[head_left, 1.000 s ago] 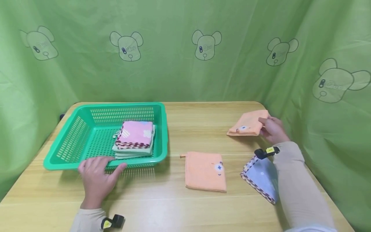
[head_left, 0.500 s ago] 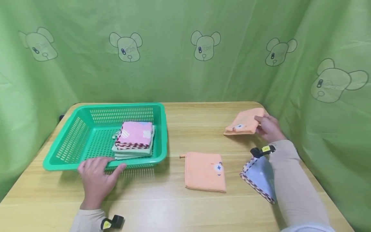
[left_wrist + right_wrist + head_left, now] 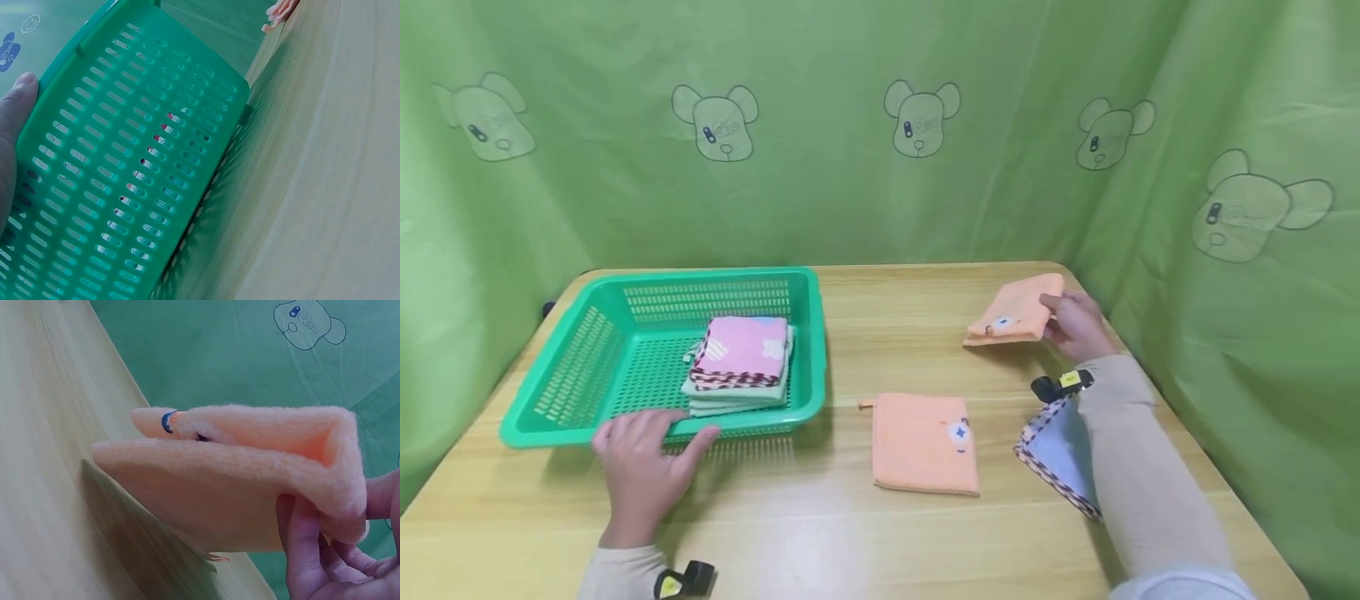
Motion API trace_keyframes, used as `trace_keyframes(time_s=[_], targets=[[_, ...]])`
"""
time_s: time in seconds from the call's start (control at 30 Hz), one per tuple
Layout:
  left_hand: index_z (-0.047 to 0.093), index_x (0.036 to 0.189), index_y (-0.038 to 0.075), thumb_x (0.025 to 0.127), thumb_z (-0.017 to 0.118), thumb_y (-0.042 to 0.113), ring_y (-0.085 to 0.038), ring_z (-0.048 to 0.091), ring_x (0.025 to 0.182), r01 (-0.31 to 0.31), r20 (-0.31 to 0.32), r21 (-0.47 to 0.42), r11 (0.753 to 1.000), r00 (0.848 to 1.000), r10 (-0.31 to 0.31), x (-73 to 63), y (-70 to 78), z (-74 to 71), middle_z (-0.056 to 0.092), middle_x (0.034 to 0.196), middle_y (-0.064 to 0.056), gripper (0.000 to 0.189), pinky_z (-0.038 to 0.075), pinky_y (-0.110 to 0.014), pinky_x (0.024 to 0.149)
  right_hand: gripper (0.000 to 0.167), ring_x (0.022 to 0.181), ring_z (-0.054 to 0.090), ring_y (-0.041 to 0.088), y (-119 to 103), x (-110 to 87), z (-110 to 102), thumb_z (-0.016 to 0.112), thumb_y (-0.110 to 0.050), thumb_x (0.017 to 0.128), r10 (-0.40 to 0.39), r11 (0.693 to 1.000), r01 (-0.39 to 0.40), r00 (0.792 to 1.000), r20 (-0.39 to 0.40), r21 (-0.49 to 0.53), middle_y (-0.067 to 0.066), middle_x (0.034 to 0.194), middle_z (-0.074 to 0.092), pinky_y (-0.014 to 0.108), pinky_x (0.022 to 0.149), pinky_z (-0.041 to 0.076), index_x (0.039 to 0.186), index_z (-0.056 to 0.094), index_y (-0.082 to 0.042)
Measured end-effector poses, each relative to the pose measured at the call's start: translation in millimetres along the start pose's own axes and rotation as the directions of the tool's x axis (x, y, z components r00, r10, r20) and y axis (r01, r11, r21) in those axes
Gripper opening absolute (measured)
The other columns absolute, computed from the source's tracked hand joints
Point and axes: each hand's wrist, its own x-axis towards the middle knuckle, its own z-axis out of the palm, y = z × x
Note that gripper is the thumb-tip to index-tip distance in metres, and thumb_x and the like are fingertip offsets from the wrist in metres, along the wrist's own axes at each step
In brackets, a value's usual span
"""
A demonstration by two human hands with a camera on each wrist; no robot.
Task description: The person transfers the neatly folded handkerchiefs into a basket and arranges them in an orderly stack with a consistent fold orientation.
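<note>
At the back right of the table, my right hand (image 3: pixel 1078 325) pinches a folded orange towel (image 3: pixel 1018 307) by its right edge. The right wrist view shows this towel (image 3: pixel 237 469) raised over the wood, its layers parted, with fingers beneath and thumb mostly hidden. My left hand (image 3: pixel 643 467) grips the near rim of a green plastic basket (image 3: pixel 808 408), fingers over the edge and thumb along the outside. Inside the basket, a pink towel (image 3: pixel 745 350) tops a stack of pale green towels (image 3: pixel 737 404). Another folded orange towel (image 3: pixel 917 450) lies flat mid-table.
A folded blue towel (image 3: pixel 1060 454) with a checked border lies at the right, partly under my right forearm. Green curtains (image 3: pixel 850 192) with bear drawings stand behind and beside the wooden table (image 3: pixel 790 533).
My right hand has shifted left and slightly back with the orange towel in it. The left hand stays on the basket rim. The whole head view has drifted a little.
</note>
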Motion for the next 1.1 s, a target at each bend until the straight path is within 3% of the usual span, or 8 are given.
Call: trace_keyframes(time_s=[0.27, 0.53, 0.77, 1.1], targets=[[0.068, 0.082, 0.001, 0.082, 0.045, 0.080, -0.040, 0.054, 0.079, 0.006, 0.004, 0.001, 1.000, 1.000, -0.006, -0.2, -0.9, -0.2, 0.068, 0.082, -0.019, 0.082, 0.024, -0.059, 0.083, 0.020, 0.080, 0.061, 0.012, 1, 3.3, 10, 0.056, -0.005, 0.097, 0.003, 1.000, -0.003, 1.000, -0.008, 0.009, 0.003, 0.095, 0.057, 0.022, 0.068, 0.052, 0.115, 0.047, -0.009], [0.068, 0.082, 0.001, 0.082, 0.046, 0.079, -0.040, 0.054, 0.079, 0.002, -0.005, 0.001, 1.000, 1.000, -0.002, -0.3, -1.0, -0.1, 0.068, 0.082, -0.019, 0.081, 0.024, -0.059, 0.082, 0.026, 0.079, 0.061, 0.012, 0, 3.6, 22, 0.058, -0.007, 0.097, 0.008, 1.000, -0.009, 0.999, -0.041, -0.027, 0.006, 0.103, 0.054, 0.021, 0.068, 0.052, 0.119, 0.045, -0.011], [0.068, 0.083, 0.001, 0.082, 0.046, 0.079, -0.040, 0.054, 0.080, 0.015, 0.012, 0.002, 1.000, 1.000, -0.015, -1.1, 0.2, -0.8, 0.068, 0.083, -0.019, 0.080, 0.024, -0.059, 0.084, 0.021, 0.078, 0.057, 0.011, -1, 3.8, 33, 0.056, -0.006, 0.097, -0.008, 1.000, 0.008, 1.000, 0.002, -0.026, 0.005, 0.101, 0.052, 0.019, 0.061, 0.048, 0.114, 0.045, -0.011], [0.068, 0.083, 0.002, 0.082, 0.047, 0.078, -0.040, 0.054, 0.080, 0.007, 0.011, 0.003, 1.000, 1.000, -0.007, -0.5, 0.1, -0.4, 0.068, 0.083, -0.019, 0.079, 0.024, -0.059, 0.083, 0.021, 0.070, 0.055, 0.011, -1, 5.0, 47, 0.057, -0.007, 0.097, -0.022, 0.998, 0.022, 1.000, 0.003, -0.063, 0.005, 0.099, 0.053, 0.019, 0.053, 0.043, 0.114, 0.045, -0.010]])
